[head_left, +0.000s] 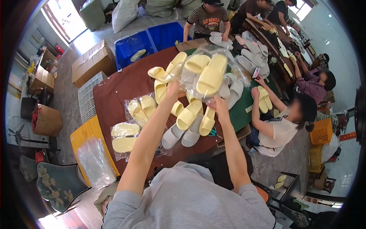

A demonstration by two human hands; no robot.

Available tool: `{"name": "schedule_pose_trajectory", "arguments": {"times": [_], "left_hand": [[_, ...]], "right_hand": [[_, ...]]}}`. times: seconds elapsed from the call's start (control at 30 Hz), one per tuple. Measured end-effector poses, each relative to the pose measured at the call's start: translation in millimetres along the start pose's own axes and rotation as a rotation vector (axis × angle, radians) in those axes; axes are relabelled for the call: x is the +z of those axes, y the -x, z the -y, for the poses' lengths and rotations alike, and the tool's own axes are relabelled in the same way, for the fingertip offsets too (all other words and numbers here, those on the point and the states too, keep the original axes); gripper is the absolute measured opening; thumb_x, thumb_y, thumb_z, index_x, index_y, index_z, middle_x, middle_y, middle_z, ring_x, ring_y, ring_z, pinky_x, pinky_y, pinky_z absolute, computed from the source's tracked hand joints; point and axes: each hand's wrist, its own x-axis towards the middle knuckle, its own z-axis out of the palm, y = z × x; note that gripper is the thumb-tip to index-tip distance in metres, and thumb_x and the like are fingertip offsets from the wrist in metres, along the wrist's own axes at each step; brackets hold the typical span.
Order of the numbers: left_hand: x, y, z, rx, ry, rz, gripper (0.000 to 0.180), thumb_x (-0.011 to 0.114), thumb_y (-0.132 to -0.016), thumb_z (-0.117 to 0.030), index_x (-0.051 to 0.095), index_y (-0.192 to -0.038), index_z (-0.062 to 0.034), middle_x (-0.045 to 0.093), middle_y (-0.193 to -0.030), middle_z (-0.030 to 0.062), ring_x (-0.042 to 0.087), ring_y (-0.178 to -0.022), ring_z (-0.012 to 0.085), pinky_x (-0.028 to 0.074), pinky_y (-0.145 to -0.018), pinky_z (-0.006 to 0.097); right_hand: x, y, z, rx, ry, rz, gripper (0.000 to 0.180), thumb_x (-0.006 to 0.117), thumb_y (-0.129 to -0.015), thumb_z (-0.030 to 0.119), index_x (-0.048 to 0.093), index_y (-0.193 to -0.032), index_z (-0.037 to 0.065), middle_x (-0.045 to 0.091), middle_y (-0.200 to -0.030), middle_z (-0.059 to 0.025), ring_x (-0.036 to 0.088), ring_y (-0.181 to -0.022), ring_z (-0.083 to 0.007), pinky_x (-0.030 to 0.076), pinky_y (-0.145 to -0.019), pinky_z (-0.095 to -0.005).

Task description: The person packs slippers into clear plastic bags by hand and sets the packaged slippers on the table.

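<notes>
Both my hands are raised over the table, holding a clear plastic bag [202, 68] with a pair of pale yellow slippers [211, 74] inside it. My left hand [173, 91] grips the bag's lower left edge. My right hand [218, 104] pinches its lower right edge. Below the bag, on the brown table [126, 82], lie loose yellow slippers [189, 114] and grey slippers [182, 134]. Two bagged yellow pairs [138, 108] [124, 136] lie on the table to the left.
A stack of empty clear bags [95, 160] lies on a yellow board at lower left. Scissors [212, 132] lie near the table's edge. Other people sit around the right and far sides with more slippers [251, 57]. Blue crates [146, 42] and cardboard boxes [93, 61] stand behind.
</notes>
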Motion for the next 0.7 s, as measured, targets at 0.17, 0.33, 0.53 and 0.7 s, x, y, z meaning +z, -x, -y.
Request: {"name": "schedule_pose_trajectory", "arguments": {"times": [0.17, 0.33, 0.53, 0.7], "left_hand": [[-1.1, 3.4, -4.1, 0.024, 0.129, 0.031, 0.047, 0.036, -0.096, -0.031, 0.036, -0.126, 0.0052, 0.055, -0.117, 0.0235, 0.063, -0.094, 0.0362, 0.056, -0.075, 0.043], [-21.6, -16.5, 25.1, -0.070, 0.148, 0.079, 0.055, 0.036, -0.098, -0.036, 0.023, -0.138, -0.0017, 0.044, -0.130, 0.0256, 0.060, -0.100, 0.0374, 0.055, -0.076, 0.048], [-8.4, 10.2, -15.4, 0.000, 0.367, 0.181, 0.046, 0.034, -0.100, -0.031, 0.037, -0.129, 0.0041, 0.052, -0.123, 0.0207, 0.058, -0.106, 0.0338, 0.052, -0.088, 0.044], [-23.1, 58.7, -56.0, 0.169, 0.171, 0.296, 0.043, 0.031, -0.101, -0.031, 0.042, -0.126, 0.0014, 0.060, -0.118, 0.0186, 0.062, -0.100, 0.0277, 0.054, -0.085, 0.040]], "right_hand": [[14.0, 12.5, 32.3, -0.182, -0.234, -0.018, 0.037, 0.044, -0.097, 0.030, 0.056, -0.113, -0.001, 0.063, -0.109, -0.0113, 0.061, -0.101, -0.0211, 0.047, -0.090, -0.0334], [5.0, -15.5, 14.9, 0.125, 0.020, -0.005, 0.042, 0.046, -0.095, 0.038, 0.056, -0.115, 0.003, 0.060, -0.120, -0.0091, 0.049, -0.120, -0.0224, 0.035, -0.101, -0.0467], [13.8, 11.0, 58.4, -0.393, 0.182, -0.074, 0.038, 0.044, -0.098, 0.030, 0.068, -0.098, 0.000, 0.065, -0.103, -0.0084, 0.058, -0.094, -0.0173, 0.042, -0.085, -0.0269], [37.9, 96.0, 85.1, -0.585, 0.229, -0.050, 0.034, 0.047, -0.096, 0.025, 0.065, -0.109, -0.002, 0.063, -0.112, -0.0069, 0.055, -0.104, -0.0147, 0.040, -0.092, -0.0281]]}}
